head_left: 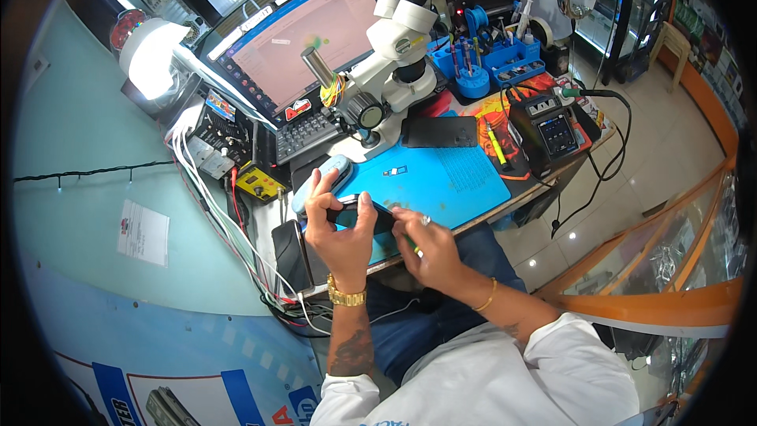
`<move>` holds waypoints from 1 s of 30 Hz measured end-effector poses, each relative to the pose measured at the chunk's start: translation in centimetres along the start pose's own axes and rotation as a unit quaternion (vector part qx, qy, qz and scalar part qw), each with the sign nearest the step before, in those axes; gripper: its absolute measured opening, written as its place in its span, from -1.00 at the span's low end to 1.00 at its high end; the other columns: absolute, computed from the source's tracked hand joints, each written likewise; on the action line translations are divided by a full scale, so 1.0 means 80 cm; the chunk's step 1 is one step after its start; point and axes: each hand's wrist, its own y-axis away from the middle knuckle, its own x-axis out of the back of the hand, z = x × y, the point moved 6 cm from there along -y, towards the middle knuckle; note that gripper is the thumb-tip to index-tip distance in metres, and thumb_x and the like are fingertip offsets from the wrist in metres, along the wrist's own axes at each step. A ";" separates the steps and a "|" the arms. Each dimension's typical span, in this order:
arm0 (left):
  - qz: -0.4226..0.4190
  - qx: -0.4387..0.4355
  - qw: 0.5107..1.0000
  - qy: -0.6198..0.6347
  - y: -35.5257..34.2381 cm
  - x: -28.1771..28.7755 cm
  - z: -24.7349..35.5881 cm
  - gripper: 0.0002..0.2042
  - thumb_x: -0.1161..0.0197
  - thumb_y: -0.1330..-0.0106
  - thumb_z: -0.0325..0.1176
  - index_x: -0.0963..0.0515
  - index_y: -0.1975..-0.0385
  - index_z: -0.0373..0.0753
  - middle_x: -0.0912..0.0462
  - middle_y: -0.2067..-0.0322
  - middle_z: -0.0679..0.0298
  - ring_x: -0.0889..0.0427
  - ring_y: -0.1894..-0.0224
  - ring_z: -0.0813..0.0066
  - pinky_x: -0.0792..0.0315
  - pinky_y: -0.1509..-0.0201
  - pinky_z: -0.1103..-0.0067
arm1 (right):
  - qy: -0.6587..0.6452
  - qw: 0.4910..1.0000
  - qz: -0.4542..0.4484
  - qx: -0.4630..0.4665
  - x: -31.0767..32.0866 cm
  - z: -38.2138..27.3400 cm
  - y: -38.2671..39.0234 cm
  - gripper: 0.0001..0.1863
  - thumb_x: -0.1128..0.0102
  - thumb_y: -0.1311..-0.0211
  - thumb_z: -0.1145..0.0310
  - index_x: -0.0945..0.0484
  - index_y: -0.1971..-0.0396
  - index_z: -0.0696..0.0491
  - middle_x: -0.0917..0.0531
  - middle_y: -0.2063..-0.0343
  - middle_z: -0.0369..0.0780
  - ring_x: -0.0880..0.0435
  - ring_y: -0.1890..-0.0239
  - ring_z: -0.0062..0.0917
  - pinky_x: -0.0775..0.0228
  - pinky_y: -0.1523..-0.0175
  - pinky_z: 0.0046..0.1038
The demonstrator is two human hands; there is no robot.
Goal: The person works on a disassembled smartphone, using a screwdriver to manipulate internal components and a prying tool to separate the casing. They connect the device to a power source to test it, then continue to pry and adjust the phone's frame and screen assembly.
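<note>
Near the front edge of the blue work mat (481,209), my left hand (341,243) grips a dark smartphone (384,222) by its sides, fingers and thumb wrapped about it. My right hand (435,252) is closed on a thin tool with a yellow-green handle (419,252). Its fingertips meet the phone's right end; the tool's tip is hidden, so its kind does not show. Behind the left hand lies a grey-blue oblong case (337,173). A small dark and white part (395,171) rests on the mat, and a black phone-sized panel (440,132) lies farther back.
A stereo microscope (394,55) stands behind the mat, before a monitor (307,47) and keyboard (307,138). To the right are a soldering station (554,130), a yellow pen-like tool (497,144) and a blue organizer (516,59). Another phone (292,259) and white cables (225,213) lie left.
</note>
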 end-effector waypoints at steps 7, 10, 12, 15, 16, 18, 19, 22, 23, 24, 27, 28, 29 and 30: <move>0.045 -0.018 0.996 -0.079 0.002 -0.005 0.013 -0.65 -0.41 -0.10 -0.61 -0.27 0.37 -0.25 -0.59 -0.16 -0.11 -0.47 -0.32 -0.06 -0.29 -0.36 0.26 | 0.110 0.988 0.095 0.054 -0.018 -0.002 0.013 -0.83 -0.31 -0.11 0.65 -0.53 0.30 0.28 -0.68 0.17 0.16 -0.73 0.15 0.01 -0.63 0.02 -0.19; 0.046 -0.026 0.994 -0.100 -0.001 -0.007 0.017 -0.64 -0.42 -0.08 -0.61 -0.27 0.37 -0.25 -0.60 -0.15 -0.09 -0.48 -0.31 -0.11 -0.29 -0.36 0.24 | 0.117 0.987 0.102 0.047 -0.018 0.000 0.015 -0.84 -0.31 -0.12 0.65 -0.53 0.30 0.28 -0.69 0.17 0.13 -0.73 0.14 0.00 -0.63 0.01 -0.22; 0.053 -0.035 0.991 -0.117 0.000 -0.008 0.022 -0.63 -0.42 -0.08 -0.59 -0.27 0.37 -0.25 -0.61 -0.13 -0.08 -0.47 -0.31 -0.15 -0.29 -0.36 0.21 | 0.114 0.987 0.101 0.045 -0.013 0.002 0.014 -0.85 -0.30 -0.14 0.66 -0.54 0.30 0.28 -0.70 0.17 0.11 -0.74 0.13 -0.02 -0.62 0.00 -0.25; 0.042 -0.050 0.992 -0.110 0.003 -0.007 0.022 -0.64 -0.42 -0.08 -0.58 -0.27 0.36 -0.25 -0.63 -0.11 -0.07 -0.46 -0.32 -0.17 -0.29 -0.37 0.20 | -0.065 0.993 0.078 -0.053 0.003 0.030 0.009 -0.85 -0.30 -0.18 0.67 -0.54 0.27 0.27 -0.72 0.16 0.05 -0.76 0.09 -0.11 -0.61 -0.02 -0.33; 0.044 -0.049 0.992 -0.110 0.004 -0.005 0.021 -0.64 -0.42 -0.08 -0.58 -0.27 0.36 -0.25 -0.63 -0.11 -0.07 -0.46 -0.32 -0.17 -0.29 -0.37 0.20 | -0.096 0.993 0.062 -0.039 0.006 0.033 0.008 -0.86 -0.30 -0.19 0.67 -0.54 0.26 0.26 -0.73 0.16 0.02 -0.76 0.07 -0.16 -0.60 -0.03 -0.36; 0.045 -0.041 0.995 -0.082 0.008 -0.002 0.019 -0.64 -0.42 -0.09 -0.57 -0.28 0.34 -0.25 -0.59 -0.15 -0.08 -0.41 -0.36 -0.18 -0.27 -0.38 0.18 | -0.152 0.987 0.036 -0.035 0.010 0.036 0.008 -0.85 -0.30 -0.21 0.67 -0.54 0.26 0.24 -0.75 0.16 -0.03 -0.77 0.03 -0.25 -0.60 -0.06 -0.37; 0.046 -0.040 0.995 -0.083 0.010 0.001 0.016 -0.64 -0.42 -0.09 -0.57 -0.28 0.34 -0.25 -0.59 -0.15 -0.08 -0.41 -0.36 -0.18 -0.27 -0.38 0.18 | -0.153 0.987 0.034 -0.035 0.012 0.037 0.010 -0.85 -0.30 -0.21 0.67 -0.54 0.26 0.24 -0.75 0.16 -0.03 -0.77 0.03 -0.25 -0.60 -0.06 -0.37; 0.052 -0.109 0.984 -0.134 0.019 0.019 0.020 -0.66 -0.42 -0.10 -0.58 -0.33 0.28 -0.26 -0.48 -0.24 -0.14 -0.38 -0.37 -0.16 -0.31 -0.37 0.16 | -0.125 0.992 0.009 -0.015 0.011 0.029 0.014 -0.86 -0.31 -0.22 0.66 -0.55 0.26 0.23 -0.75 0.14 -0.05 -0.76 0.02 -0.26 -0.60 -0.06 -0.37; 0.053 -0.108 0.983 -0.137 0.025 0.023 0.016 -0.66 -0.42 -0.10 -0.58 -0.33 0.28 -0.26 -0.48 -0.24 -0.14 -0.38 -0.37 -0.16 -0.31 -0.37 0.16 | -0.125 0.992 0.000 -0.004 0.011 0.021 0.016 -0.86 -0.31 -0.22 0.64 -0.55 0.26 0.21 -0.75 0.12 -0.06 -0.76 0.01 -0.27 -0.60 -0.07 -0.36; 0.063 -0.080 0.989 -0.106 0.031 0.029 0.005 -0.66 -0.42 -0.11 -0.58 -0.35 0.26 -0.26 -0.48 -0.24 -0.12 -0.41 -0.35 -0.09 -0.34 -0.36 0.19 | -0.125 0.992 -0.011 0.010 0.012 0.012 0.016 -0.87 -0.32 -0.23 0.63 -0.55 0.26 0.20 -0.75 0.11 -0.06 -0.75 0.00 -0.28 -0.60 -0.08 -0.36; 0.069 -0.049 0.996 -0.037 0.046 0.039 -0.004 -0.63 -0.46 -0.09 -0.57 -0.40 0.19 -0.28 -0.44 -0.21 -0.08 -0.50 -0.24 0.14 -0.45 -0.28 0.29 | -0.135 0.991 -0.027 0.002 0.019 -0.011 0.012 -0.84 -0.36 -0.19 0.61 -0.56 0.27 0.18 -0.74 0.10 -0.07 -0.74 -0.04 -0.28 -0.60 -0.09 -0.35; 0.060 -0.040 0.996 -0.055 0.051 0.039 0.000 -0.61 -0.48 -0.06 -0.56 -0.42 0.17 -0.28 -0.44 -0.20 -0.06 -0.49 -0.24 0.15 -0.46 -0.26 0.30 | -0.175 0.984 -0.028 -0.018 0.022 -0.014 0.008 -0.89 -0.26 -0.26 0.62 -0.57 0.23 0.18 -0.74 0.10 -0.07 -0.73 -0.07 -0.26 -0.56 -0.16 -0.30; 0.051 -0.031 0.996 -0.072 0.056 0.040 0.004 -0.59 -0.50 -0.04 -0.55 -0.43 0.15 -0.27 -0.43 -0.18 -0.04 -0.48 -0.24 0.15 -0.46 -0.25 0.31 | -0.175 0.984 -0.031 -0.019 0.028 -0.019 0.000 -0.89 -0.26 -0.26 0.62 -0.57 0.23 0.18 -0.74 0.10 -0.07 -0.73 -0.07 -0.26 -0.56 -0.16 -0.30; 0.054 -0.031 0.996 -0.071 0.060 0.041 0.009 -0.59 -0.50 -0.04 -0.55 -0.43 0.15 -0.27 -0.43 -0.18 -0.04 -0.48 -0.24 0.15 -0.46 -0.25 0.31 | -0.177 0.983 -0.044 0.008 0.037 -0.028 -0.012 -0.88 -0.16 -0.29 0.63 -0.57 0.20 0.19 -0.74 0.10 -0.05 -0.72 -0.08 -0.22 -0.51 -0.22 -0.22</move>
